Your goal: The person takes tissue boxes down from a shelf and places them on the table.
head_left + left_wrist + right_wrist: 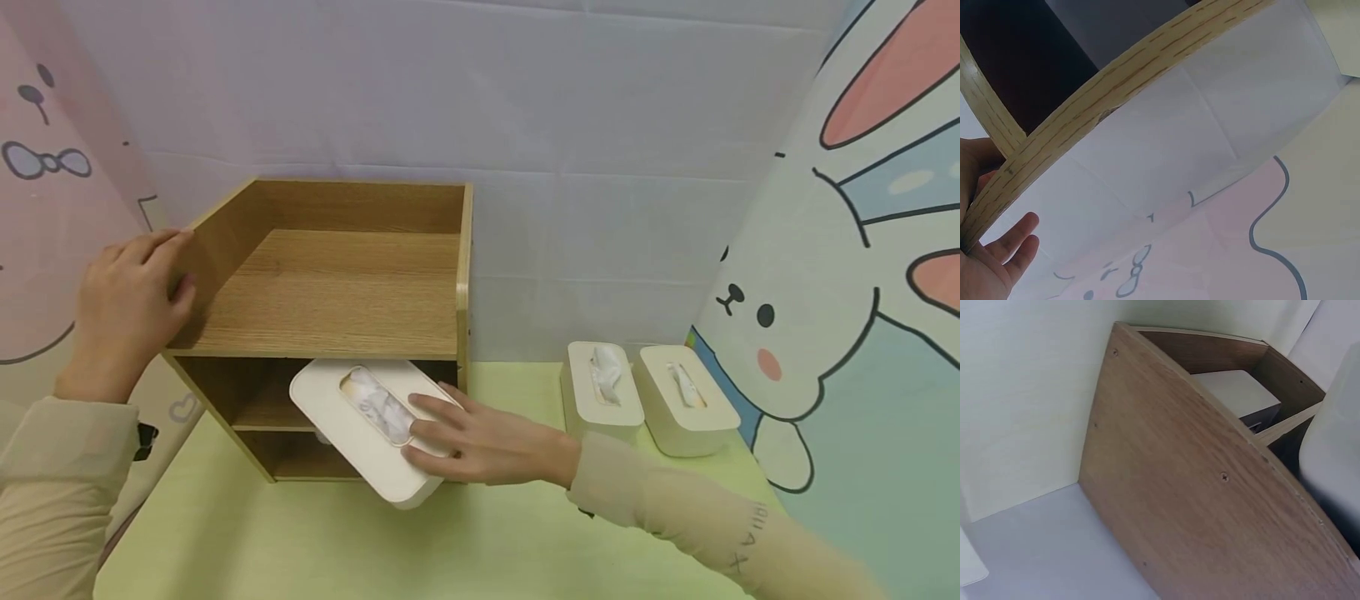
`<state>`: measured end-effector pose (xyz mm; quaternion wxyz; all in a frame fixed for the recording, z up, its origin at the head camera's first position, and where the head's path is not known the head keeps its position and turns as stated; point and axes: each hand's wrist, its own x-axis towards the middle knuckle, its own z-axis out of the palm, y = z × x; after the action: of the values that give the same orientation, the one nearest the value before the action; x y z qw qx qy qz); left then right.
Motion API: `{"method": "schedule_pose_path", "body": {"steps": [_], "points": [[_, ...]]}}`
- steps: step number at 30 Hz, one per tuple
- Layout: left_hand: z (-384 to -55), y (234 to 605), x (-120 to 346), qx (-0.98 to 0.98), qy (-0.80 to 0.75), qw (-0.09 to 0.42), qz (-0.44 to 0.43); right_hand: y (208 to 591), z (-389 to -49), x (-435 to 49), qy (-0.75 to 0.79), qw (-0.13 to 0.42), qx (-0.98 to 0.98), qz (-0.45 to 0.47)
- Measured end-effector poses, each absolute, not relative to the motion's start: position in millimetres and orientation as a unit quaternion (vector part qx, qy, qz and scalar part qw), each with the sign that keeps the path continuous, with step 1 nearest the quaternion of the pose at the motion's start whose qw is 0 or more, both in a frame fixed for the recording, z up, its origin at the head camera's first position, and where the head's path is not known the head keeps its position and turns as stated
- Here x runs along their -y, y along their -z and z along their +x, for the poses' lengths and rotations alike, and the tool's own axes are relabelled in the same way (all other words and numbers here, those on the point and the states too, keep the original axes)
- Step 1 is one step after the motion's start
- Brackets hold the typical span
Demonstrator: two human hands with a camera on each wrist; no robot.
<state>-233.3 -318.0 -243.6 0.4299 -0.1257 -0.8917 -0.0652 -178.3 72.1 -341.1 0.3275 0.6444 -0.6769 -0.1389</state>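
Observation:
A white tissue box (375, 421), tissue showing in its oval slot, is tilted at the middle opening of a wooden shelf unit (337, 287). My right hand (487, 437) holds this box by its right end, fingers spread over the top face; the thumb is hidden. In the right wrist view the held tissue box (1338, 444) shows at the right edge, beside the shelf's side panel (1197, 481). At the upper left, my left hand (135, 292) grips the shelf's left panel (1079, 106), with the thumb on the inner side and fingers outside.
Two more tissue boxes (603, 387) stand side by side on the green tabletop (525, 550), right of the shelf. Another white box (1235, 394) sits inside a shelf compartment. A pale curtain (562, 167) hangs behind, with a rabbit-print cloth (810, 333) on the right.

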Motion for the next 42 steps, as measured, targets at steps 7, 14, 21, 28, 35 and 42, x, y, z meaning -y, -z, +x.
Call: {"method": "schedule_pose_path", "body": {"steps": [7, 14, 21, 28, 35, 42], "points": [[-233.3, 244.0, 319.1, 0.892, 0.064, 0.429, -0.125, 339.5, -177.2, -86.2, 0.137, 0.333, 0.660, 0.660], [-232.9, 244.4, 318.8, 0.892, 0.060, 0.432, -0.124, 337.6, -172.0, -95.4, 0.134, 0.335, 0.645, 0.674], [-234.2, 244.4, 319.7, 0.891, 0.066, 0.431, -0.124, 336.4, -166.6, -105.5, 0.135, 0.342, 0.626, 0.688], [-233.6, 244.3, 319.6, 0.893, 0.067, 0.427, -0.123, 343.9, -161.3, -115.8, 0.133, 0.363, 0.596, 0.704], [-233.9, 243.6, 318.7, 0.895, 0.064, 0.425, -0.120, 350.0, -156.0, -127.5, 0.128, 0.357, 0.580, 0.721], [-234.2, 244.6, 319.3, 0.892, 0.064, 0.430, -0.122, 342.0, -145.7, -136.4, 0.123, 0.357, 0.563, 0.735]]}}
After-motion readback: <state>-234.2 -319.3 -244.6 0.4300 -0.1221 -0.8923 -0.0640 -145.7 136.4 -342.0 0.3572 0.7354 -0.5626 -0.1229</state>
